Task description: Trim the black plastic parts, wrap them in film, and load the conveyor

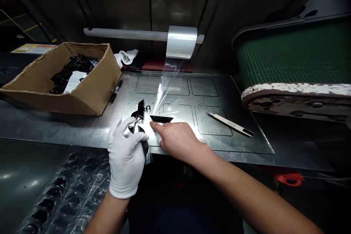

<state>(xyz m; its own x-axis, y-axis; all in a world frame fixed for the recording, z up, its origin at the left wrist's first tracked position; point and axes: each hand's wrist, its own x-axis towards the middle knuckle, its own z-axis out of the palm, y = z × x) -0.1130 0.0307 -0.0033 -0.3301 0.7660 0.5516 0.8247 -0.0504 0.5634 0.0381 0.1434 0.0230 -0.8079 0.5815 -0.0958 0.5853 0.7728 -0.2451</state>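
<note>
My left hand (126,157), in a white glove, is closed around a glossy black part (143,139) near the front edge of the glass plate (246,142). Another black part with a small hook (140,109) stands just beyond its fingers. My bare right hand (177,138) has its index finger stretched out, touching the plate beside a flat black piece (161,119). Clear film (159,95) runs down from a roll (181,42) to that piece. What lies under the right hand's curled fingers is hidden.
A cardboard box (90,98) of black parts stands at left, a black pen (116,91) beside it. A knife marked A06 (231,123) lies on the plate. A green conveyor belt (296,51) juts in at right. Wrapped black parts (65,197) are at lower left.
</note>
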